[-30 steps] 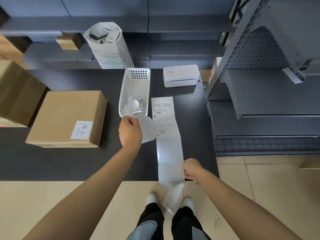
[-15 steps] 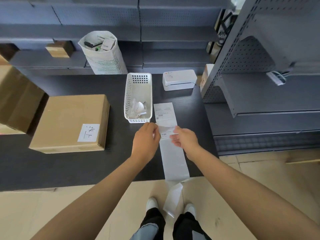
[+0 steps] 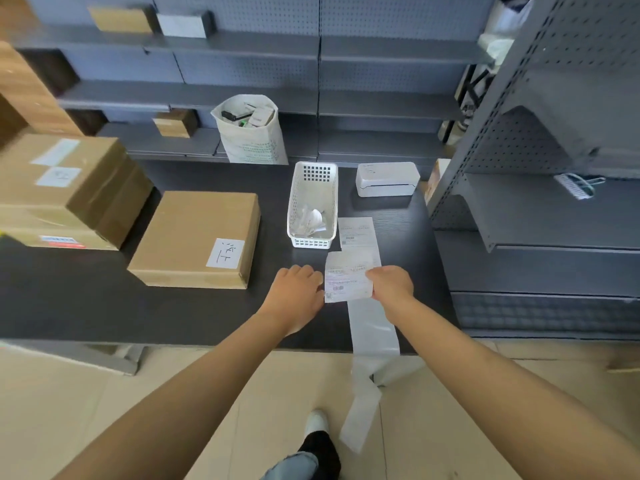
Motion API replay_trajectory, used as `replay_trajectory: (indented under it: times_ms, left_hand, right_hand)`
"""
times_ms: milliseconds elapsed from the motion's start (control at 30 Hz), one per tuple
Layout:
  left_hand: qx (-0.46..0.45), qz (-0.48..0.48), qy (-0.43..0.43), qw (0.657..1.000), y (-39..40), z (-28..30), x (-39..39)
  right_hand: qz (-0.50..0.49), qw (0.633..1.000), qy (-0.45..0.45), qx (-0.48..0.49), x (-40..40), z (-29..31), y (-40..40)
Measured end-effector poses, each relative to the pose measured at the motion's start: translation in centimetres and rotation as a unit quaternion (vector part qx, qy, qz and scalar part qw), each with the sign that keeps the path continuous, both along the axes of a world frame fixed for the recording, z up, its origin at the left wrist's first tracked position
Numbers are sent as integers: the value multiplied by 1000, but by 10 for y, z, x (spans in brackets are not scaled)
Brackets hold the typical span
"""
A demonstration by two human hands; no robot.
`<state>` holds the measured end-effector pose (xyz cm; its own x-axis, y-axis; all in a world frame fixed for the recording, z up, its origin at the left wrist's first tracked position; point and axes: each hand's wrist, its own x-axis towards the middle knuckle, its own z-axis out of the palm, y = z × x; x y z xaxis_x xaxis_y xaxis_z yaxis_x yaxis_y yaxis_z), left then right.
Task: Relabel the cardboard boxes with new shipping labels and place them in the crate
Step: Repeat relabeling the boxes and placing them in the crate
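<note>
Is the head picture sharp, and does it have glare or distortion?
Head view: the label between both hands is sharp, but the left boxes are blurred; shelves bend from the wide lens; soft glare lies on the backing strip.

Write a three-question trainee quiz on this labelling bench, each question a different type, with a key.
1. True or false: the peeled shipping label is held by both the left hand and the right hand.
2. Multiple choice: what lies in the white basket?
A. crumpled paper scraps
B. a tape roll
C. scissors
3. Fill in: the cardboard box nearest the hands carries a white sticker with ______ marks near its front right corner.

Key: 1 true; 2 A; 3 handwritten.
</note>
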<state>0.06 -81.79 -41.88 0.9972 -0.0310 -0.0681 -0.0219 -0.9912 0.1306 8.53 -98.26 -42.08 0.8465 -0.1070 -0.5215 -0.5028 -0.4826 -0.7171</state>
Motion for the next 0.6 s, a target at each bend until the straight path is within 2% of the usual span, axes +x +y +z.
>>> replay_trajectory:
  times_ms: [133, 233, 500, 600]
  left_hand:
    - [53, 74, 29, 995, 27, 15, -28]
    - [76, 112, 43, 990, 52, 21, -55]
    - [81, 177, 36, 980, 139, 31, -91]
    - [75, 178, 34, 981, 181, 32, -87]
  right_hand:
    - [34, 998, -42, -25, -20, 5, 16]
    - [54, 997, -62, -9, -39, 5, 37]
    - [90, 992, -43, 80, -56, 10, 128]
    - [64, 991, -17, 120, -48, 8, 175]
